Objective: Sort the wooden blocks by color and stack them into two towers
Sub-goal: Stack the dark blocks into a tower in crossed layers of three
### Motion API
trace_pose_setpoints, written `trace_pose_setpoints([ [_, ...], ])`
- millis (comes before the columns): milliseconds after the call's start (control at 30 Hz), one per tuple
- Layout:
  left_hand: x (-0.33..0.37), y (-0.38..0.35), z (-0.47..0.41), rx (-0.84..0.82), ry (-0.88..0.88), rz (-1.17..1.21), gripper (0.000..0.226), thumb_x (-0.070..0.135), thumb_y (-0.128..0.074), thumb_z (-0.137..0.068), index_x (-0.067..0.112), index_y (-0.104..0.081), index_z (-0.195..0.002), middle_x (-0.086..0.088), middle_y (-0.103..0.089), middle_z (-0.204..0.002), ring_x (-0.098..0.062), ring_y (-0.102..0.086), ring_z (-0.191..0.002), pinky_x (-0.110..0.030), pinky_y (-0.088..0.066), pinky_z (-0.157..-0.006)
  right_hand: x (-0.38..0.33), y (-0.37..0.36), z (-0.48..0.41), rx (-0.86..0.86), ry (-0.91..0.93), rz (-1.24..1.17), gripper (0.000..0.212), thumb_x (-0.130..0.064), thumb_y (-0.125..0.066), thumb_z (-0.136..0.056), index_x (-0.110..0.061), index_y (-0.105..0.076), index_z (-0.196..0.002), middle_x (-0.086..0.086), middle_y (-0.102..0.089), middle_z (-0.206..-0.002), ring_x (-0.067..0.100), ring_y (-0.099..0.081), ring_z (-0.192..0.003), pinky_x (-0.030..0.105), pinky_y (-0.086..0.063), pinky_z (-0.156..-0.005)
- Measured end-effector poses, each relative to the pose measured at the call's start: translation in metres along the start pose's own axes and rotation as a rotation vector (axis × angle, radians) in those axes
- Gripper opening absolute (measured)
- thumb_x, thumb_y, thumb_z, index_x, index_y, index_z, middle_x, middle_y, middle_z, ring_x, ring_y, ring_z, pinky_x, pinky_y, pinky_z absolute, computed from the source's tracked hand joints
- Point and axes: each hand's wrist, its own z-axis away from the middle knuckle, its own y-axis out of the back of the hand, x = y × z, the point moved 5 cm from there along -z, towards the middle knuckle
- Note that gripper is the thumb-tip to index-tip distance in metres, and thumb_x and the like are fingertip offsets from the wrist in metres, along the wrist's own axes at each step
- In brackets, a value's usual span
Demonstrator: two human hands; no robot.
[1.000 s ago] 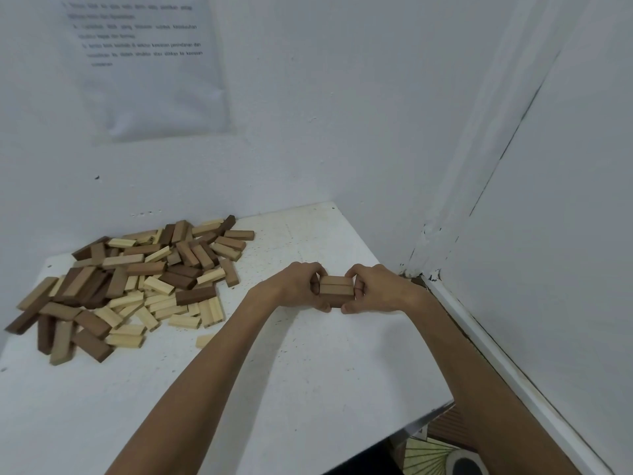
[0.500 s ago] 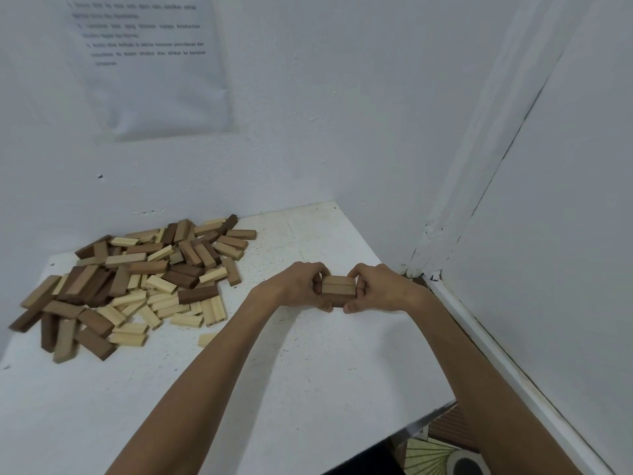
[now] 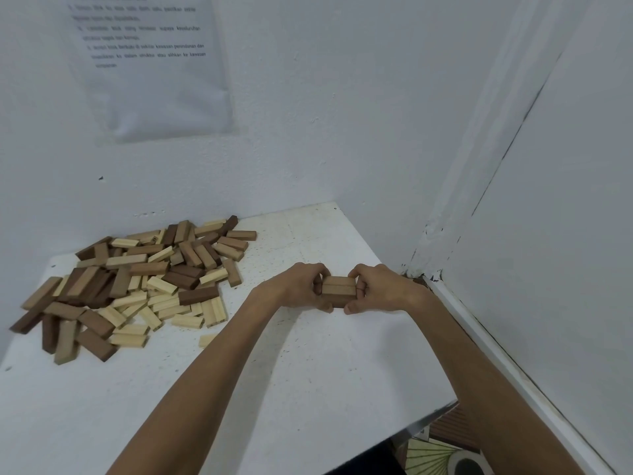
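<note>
Nothing moved: brown blocks (stacked) gripped between left hand and right hand

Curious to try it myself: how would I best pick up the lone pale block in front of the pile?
Pinch the pale block across its long sides, coming from above: it lies flat on the table, clear of the pile, so both are free.

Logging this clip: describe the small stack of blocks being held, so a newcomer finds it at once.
Start at the white table and go toward its far right corner, away from the big mixed pile on the left. There the left hand and right hand grip a short brown stack between them, the only blocks neatly aligned.
</note>
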Motion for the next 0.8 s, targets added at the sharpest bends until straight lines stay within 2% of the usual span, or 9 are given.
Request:
trace_pose_setpoints([
  [133,0.001,0.001,0.002,0.008,0.001,0.006,0.066,0.039,-0.088,-0.073,0.027,-0.055,-0.128,0.005,-0.062,-0.105,-0.006,-0.056,-0.081,-0.023,-0.041,-0.07,-0.003,0.0,0.002,-0.004,-0.008,0.022,0.086,-0.062,-0.082,-0.066,-0.029,-0.046,-0.137,-0.008,-0.061,-0.107,0.008,-0.061,-0.094,0.034,-0.055,-0.082],
  [300,0.002,0.001,0.004,0.003,0.013,0.004,0.067,0.039,-0.088,-0.072,0.025,-0.055,-0.129,0.005,-0.063,-0.105,-0.008,-0.057,-0.083,-0.024,-0.044,-0.072,-0.005,0.001,0.006,-0.012,-0.019,0.02,0.082,-0.061,-0.082,-0.066,-0.029,-0.049,-0.135,-0.007,-0.062,-0.106,0.008,-0.062,-0.092,0.031,-0.054,-0.076],
  [467,0.001,0.004,0.011,0.0,0.034,0.02,0.092,0.043,-0.09,-0.069,0.025,-0.041,-0.145,0.009,-0.062,-0.102,-0.007,-0.058,-0.09,-0.024,-0.045,-0.073,-0.008,0.004,0.012,-0.027,-0.065,0.034,0.118,-0.072,-0.079,-0.057,-0.028,-0.028,-0.153,-0.008,-0.06,-0.111,0.011,-0.06,-0.103,0.038,-0.055,-0.088],
  [533,0.001,0.007,0.017,0.015,0.035,0.004,0.098,0.049,-0.089,-0.068,0.027,-0.037,-0.148,0.01,-0.062,-0.101,-0.007,-0.058,-0.091,-0.025,-0.046,-0.075,-0.012,0.006,0.014,-0.009,-0.073,0.058,0.124,-0.079,-0.074,-0.053,-0.031,-0.022,-0.155,-0.004,-0.059,-0.114,0.014,-0.061,-0.103,0.041,-0.056,-0.088],
  [633,-0.002,0.016,0.03,0.061,0.04,-0.04,0.089,0.06,-0.082,-0.073,0.028,-0.041,-0.145,0.013,-0.062,-0.102,-0.007,-0.058,-0.093,-0.029,-0.049,-0.083,-0.025,0.01,0.018,0.034,-0.039,0.075,0.105,-0.078,-0.069,-0.063,-0.031,-0.033,-0.15,-0.005,-0.059,-0.111,0.015,-0.058,-0.109,0.042,-0.053,-0.093],
  [733,-0.007,0.03,0.048,0.117,0.031,-0.059,0.064,0.057,-0.075,-0.082,0.024,-0.056,-0.134,0.015,-0.063,-0.103,-0.005,-0.061,-0.091,-0.024,-0.049,-0.078,-0.054,0.014,0.022,0.116,0.054,0.102,0.07,-0.059,-0.069,-0.084,-0.026,-0.049,-0.142,-0.009,-0.057,-0.107,0.012,-0.052,-0.108,0.034,-0.048,-0.09],
  [800,-0.012,0.04,0.064,0.146,0.038,-0.046,0.051,0.053,-0.073,-0.086,0.024,-0.062,-0.126,0.013,-0.064,-0.105,-0.005,-0.063,-0.092,-0.025,-0.053,-0.079,-0.075,0.014,0.022,0.172,0.112,0.117,0.056,-0.052,-0.067,-0.09,-0.025,-0.054,-0.137,-0.011,-0.053,-0.107,0.009,-0.048,-0.105,0.032,-0.045,-0.087],
])
